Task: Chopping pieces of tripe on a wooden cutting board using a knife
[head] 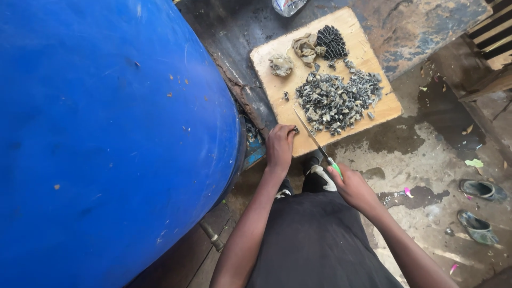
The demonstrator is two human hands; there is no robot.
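Stained concrete floor [426, 154] and a dark, worn bench top [405, 26] carry a pale wooden cutting board [368, 48], viewed from above the worker's lap. Left hand [279, 146] rests at the board's near-left edge, fingertips pinched on a small dark scrap; right hand [353, 188] is clenched round the green handle of a thin-bladed knife [314, 140], whose blade slants up and left to lie with its tip beside the heap of chopped dark grey pieces [338, 101] at the board's centre. Uncut material lies at the far end: a black honeycomb-textured piece [332, 41], a crumpled tan piece [305, 48] touching it, and a separate pale lump [280, 64] to the left. For a clean cut, judged from this layout, the holding fingertips should stay curled and clear of the edge, the scrap should sit flat on the wood well inside its border, and the blade should press down rather than drag toward the wrist. Large blue plastic drum [112, 138] fills the left side, flecked but bearing no visible label. Clear crumpled plastic wrapper [288, 5] lies at the top edge, any markings illegible. Two dark shoes [477, 208] and scattered pink and green litter lie on the floor at right; no signs are visible.
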